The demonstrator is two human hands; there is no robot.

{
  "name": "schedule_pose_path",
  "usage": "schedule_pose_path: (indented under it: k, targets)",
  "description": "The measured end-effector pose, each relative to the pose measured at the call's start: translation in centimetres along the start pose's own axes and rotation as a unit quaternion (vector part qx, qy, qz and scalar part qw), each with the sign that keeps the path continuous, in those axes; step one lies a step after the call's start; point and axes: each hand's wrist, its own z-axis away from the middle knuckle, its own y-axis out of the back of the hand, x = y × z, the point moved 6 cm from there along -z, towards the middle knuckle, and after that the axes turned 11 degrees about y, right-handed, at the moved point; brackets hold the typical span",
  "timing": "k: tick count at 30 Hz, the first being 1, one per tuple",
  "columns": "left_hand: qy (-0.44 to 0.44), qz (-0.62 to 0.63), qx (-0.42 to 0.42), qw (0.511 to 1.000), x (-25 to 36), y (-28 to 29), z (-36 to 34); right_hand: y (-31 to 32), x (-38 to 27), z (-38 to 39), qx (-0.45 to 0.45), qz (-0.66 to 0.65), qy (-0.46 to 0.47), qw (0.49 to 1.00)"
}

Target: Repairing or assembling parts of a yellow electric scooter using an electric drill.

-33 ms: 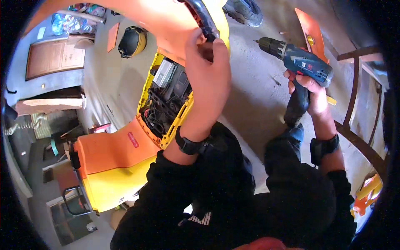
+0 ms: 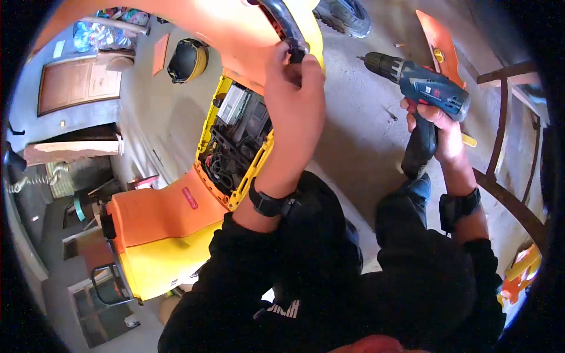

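My left hand [image 2: 296, 100] reaches up to the orange body panel [image 2: 235, 32] of a yellow and orange vehicle. Its thumb and fingers are bent together at the lower end of a curved black bar [image 2: 279, 17]; whatever lies between the fingertips is too small to make out. Out to the right, my right hand [image 2: 438, 126] is wrapped round the grip of a blue and black cordless drill [image 2: 432, 88]. The drill's chuck points left, with a short thin bit in it, apart from the vehicle. Below the panel an uncovered bay [image 2: 235, 138] shows black wiring.
An orange and yellow seat-like body section [image 2: 165, 215] stands at the lower left. A yellow and black bucket-like container [image 2: 188, 60] sits on the floor beyond the bay. At right are an orange panel [image 2: 438, 47] and a dark metal frame [image 2: 506, 197]. A tyre [image 2: 344, 16] shows at the top.
The fingers of my left hand have shifted slightly at the end of the black bar. My right hand holds the drill in nearly the same place.
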Motion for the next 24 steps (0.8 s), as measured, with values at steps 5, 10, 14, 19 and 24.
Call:
schedule_pose_path:
  k: [5, 10, 14, 19, 24]
  targets:
    - [-0.02, -0.083, -0.024, 0.996, 1.0, -0.8, -0.6, -0.6, 0.3, -0.1, -0.018, -0.01, 0.001, 1.0]
    - [-0.048, -0.137, -0.017, 0.989, 1.0, -1.9, -0.9, -0.9, -0.2, 0.4, -0.038, 0.003, -0.008, 0.999]
    - [0.006, 0.01, -0.045, 0.999, 0.9, -2.3, -0.7, -0.7, 0.7, 0.7, -0.037, 0.031, -0.025, 0.999]
    - [0.037, 0.06, -0.015, 0.997, 0.6, -2.8, -1.1, -0.2, 1.5, 0.6, -0.042, 0.018, -0.044, 0.998]
    - [-0.006, -0.031, 0.016, 0.999, 0.8, -1.8, -1.7, 0.1, 1.5, 0.5, -0.019, 0.04, -0.038, 0.998]
